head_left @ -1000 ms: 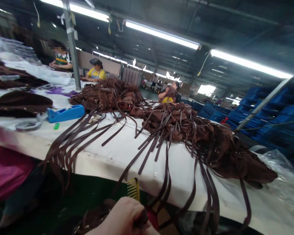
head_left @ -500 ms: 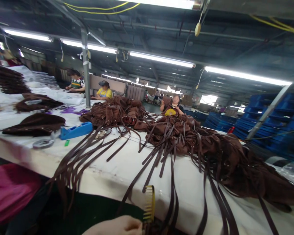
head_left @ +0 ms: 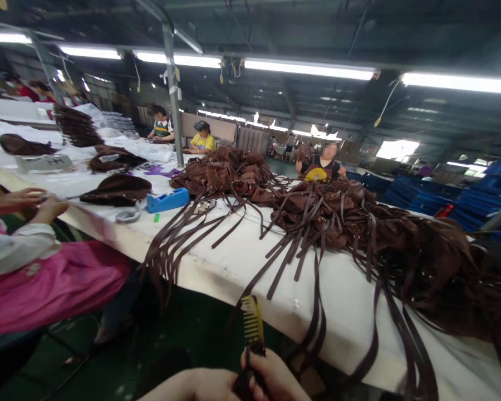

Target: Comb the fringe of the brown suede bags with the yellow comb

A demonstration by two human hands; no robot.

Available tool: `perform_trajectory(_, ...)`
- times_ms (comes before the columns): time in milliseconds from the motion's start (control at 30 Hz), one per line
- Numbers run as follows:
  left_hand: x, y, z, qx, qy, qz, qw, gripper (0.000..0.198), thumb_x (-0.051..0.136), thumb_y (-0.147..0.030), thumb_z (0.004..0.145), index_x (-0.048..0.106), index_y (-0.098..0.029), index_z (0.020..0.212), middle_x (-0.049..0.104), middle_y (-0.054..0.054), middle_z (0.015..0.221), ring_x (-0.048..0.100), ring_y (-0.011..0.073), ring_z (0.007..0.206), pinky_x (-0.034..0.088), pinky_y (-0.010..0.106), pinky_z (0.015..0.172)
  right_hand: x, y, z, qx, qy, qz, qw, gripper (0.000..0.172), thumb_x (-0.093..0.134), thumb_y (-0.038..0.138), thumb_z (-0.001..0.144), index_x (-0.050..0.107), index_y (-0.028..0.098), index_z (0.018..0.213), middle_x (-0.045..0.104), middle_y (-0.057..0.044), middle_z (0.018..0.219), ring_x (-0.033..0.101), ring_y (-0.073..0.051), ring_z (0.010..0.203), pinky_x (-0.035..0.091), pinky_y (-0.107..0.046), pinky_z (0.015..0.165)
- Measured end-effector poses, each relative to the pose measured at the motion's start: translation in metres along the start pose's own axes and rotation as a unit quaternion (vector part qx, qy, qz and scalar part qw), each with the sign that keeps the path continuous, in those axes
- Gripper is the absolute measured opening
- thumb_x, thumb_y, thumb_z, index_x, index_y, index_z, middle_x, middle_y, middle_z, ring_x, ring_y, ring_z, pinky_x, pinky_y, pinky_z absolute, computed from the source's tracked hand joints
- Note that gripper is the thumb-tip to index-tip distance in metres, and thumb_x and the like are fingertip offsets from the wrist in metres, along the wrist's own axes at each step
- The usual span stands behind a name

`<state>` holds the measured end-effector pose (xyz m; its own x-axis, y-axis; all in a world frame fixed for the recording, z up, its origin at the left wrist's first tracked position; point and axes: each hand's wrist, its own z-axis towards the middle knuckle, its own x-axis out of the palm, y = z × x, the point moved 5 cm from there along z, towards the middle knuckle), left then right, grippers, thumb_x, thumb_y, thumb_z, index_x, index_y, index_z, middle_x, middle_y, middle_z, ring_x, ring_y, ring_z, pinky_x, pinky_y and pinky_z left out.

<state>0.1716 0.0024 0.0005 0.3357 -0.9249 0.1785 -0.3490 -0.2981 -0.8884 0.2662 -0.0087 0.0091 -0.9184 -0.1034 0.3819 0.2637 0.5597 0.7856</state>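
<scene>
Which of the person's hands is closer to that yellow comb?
The right hand: its fingers are just below the yellow comb, around some dark brown material. The left hand is lower and to the left, farther from the comb.

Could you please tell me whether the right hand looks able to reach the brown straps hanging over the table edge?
Probably yes: the straps hang just beyond the right hand with nothing seen between, though it holds dark material, so it may need freeing first.
</scene>
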Motion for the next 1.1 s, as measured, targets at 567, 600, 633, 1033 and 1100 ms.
perform_trajectory(567, 0.019, 0.012, 0.001, 0.026, 0.046, -0.168, 0.984, 0.027, 0.066, -0.041, 0.076, 0.066, -0.015, 0.079, 0.07, 0.006, 0.103, 0.061, 0.0204, 0.098, 0.043, 0.031, 0.092, -0.023, 0.011, -0.072, -0.119, -0.066, -0.658, 0.741, 0.035, 0.029, 0.036, 0.098, 0.055, 0.021, 0.08, 0.065, 0.0, 0.071, 0.06, -0.013, 0.064, 0.035, -0.023, 0.058)
perform_trajectory(600, 0.021, 0.012, 0.002, 0.018, 0.047, -0.168, 0.985, 0.027, 0.066, -0.042, 0.075, 0.067, -0.015, 0.08, 0.07, 0.006, 0.102, 0.061, 0.0202, 0.097, 0.044, 0.03, 0.091, -0.021, 0.007, -0.069, -0.11, -0.065, -0.688, 0.714, 0.034, 0.029, 0.035, 0.098, 0.054, 0.021, 0.079, 0.065, 0.0, 0.072, 0.06, -0.013, 0.065, 0.034, -0.023, 0.057)
perform_trajectory(633, 0.024, 0.011, 0.002, 0.015, 0.054, -0.174, 0.983, 0.028, 0.067, -0.042, 0.075, 0.067, -0.015, 0.08, 0.07, 0.007, 0.102, 0.061, 0.0202, 0.096, 0.044, 0.03, 0.09, -0.021, 0.002, -0.066, -0.099, -0.067, -0.713, 0.691, 0.033, 0.029, 0.034, 0.098, 0.055, 0.02, 0.081, 0.066, -0.001, 0.075, 0.061, -0.013, 0.066, 0.034, -0.023, 0.057)
perform_trajectory(1033, 0.033, 0.013, 0.005, 0.007, -0.077, -0.123, 0.989, 0.054, 0.049, -0.063, 0.079, 0.059, -0.013, 0.061, 0.063, 0.002, 0.062, 0.048, 0.0118, 0.058, 0.04, 0.025, 0.065, -0.059, -0.038, -0.015, 0.037, -0.129, -0.771, 0.622, 0.034, 0.025, 0.039, 0.099, 0.054, 0.021, 0.102, 0.07, -0.008, 0.085, 0.068, -0.019, 0.076, 0.045, -0.027, 0.064)
perform_trajectory(1100, 0.031, 0.019, 0.008, -0.005, -0.079, -0.116, 0.99, 0.058, 0.048, -0.066, 0.077, 0.062, -0.012, 0.061, 0.058, 0.001, 0.056, 0.045, 0.0112, 0.054, 0.038, 0.024, 0.06, -0.061, -0.042, -0.006, 0.049, -0.133, -0.766, 0.626, 0.034, 0.026, 0.039, 0.099, 0.054, 0.02, 0.102, 0.07, -0.008, 0.085, 0.068, -0.02, 0.078, 0.046, -0.027, 0.065)
